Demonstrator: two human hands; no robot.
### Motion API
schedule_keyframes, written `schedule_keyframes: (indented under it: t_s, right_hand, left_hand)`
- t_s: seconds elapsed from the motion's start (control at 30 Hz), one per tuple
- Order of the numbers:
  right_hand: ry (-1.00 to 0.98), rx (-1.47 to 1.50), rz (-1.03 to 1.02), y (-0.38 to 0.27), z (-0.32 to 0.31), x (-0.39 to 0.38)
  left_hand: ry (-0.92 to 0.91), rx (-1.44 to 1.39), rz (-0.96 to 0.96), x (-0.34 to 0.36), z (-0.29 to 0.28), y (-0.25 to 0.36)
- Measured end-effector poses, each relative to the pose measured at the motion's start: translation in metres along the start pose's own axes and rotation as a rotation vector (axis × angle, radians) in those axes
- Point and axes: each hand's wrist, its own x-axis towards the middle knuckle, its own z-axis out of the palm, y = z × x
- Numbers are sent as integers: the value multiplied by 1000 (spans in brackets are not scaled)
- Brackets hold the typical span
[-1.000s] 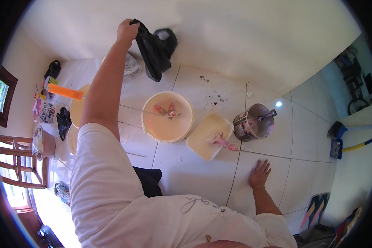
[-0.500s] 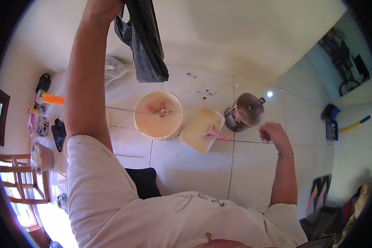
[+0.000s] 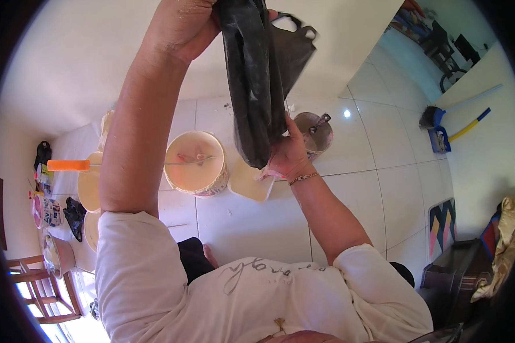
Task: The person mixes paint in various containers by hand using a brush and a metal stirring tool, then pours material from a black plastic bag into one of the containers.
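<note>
Grip-wise, the left hand (image 3: 180, 26) is clenched around the top of a crinkly black plastic bag (image 3: 254, 86), holding it up high so it hangs down long and narrow, with a loop handle flopping off to the right. Right hand (image 3: 286, 154) is wrapped around the bag's lower end, fingers closed on the thin glossy film; a slim beaded bracelet (image 3: 303, 179) sits on that wrist.

Down below is a glossy white tiled floor (image 3: 349, 194) with dark grout lines. Right under the bag sits a round cream plastic bucket (image 3: 195, 163) with pale peachy stuff inside, and just beside it a flat squarish cream plastic lid (image 3: 249, 183), partly hidden by the right hand. Behind the hand there's a round shiny metal pot (image 3: 317, 131) with something dark sticking out of it.

Off to the left, an orange-handled tool (image 3: 68, 166) lies across another round cream container (image 3: 90, 188). A blue broom with a yellow stick (image 3: 440, 123) leans by the far wall.
</note>
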Motion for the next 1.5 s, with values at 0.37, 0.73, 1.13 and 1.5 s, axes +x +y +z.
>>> schedule_keyframes:
  t_s: [0.37, 0.73, 1.13, 1.5]
  right_hand:
    - [78, -380, -290, -73, -13, -65]
    - [446, -1284, 324, -121, 15, -142]
    - [480, -1796, -37, -153, 93, -191]
    - [930, -1258, -258, -177, 68, -282]
  left_hand:
    - [-307, -1, -41, -12, 26, -28]
    - [-536, -73, -132, 8, 75, -59]
    - [-592, -36, -377, -16, 143, -85]
    - [-544, 20, -606, -74, 167, -163]
